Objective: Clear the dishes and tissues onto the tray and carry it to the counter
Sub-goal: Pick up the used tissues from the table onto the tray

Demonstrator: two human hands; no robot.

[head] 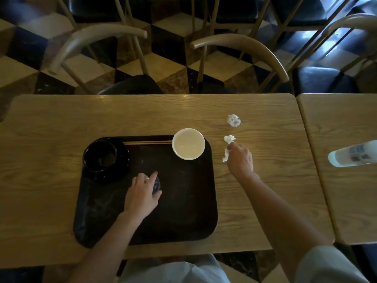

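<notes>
A black tray lies on the wooden table. On it stand a black bowl on a black plate at the far left, wooden chopsticks along the far edge, and a white bowl at the far right corner. My left hand rests on the tray, closed around a small dark blue cup. My right hand is right of the tray, pinching a white tissue. Two more crumpled tissues lie beyond it, one close and one farther.
A second table adjoins on the right, with a clear plastic bottle lying on it. Wooden chairs with dark seats stand across the table over a checkered floor.
</notes>
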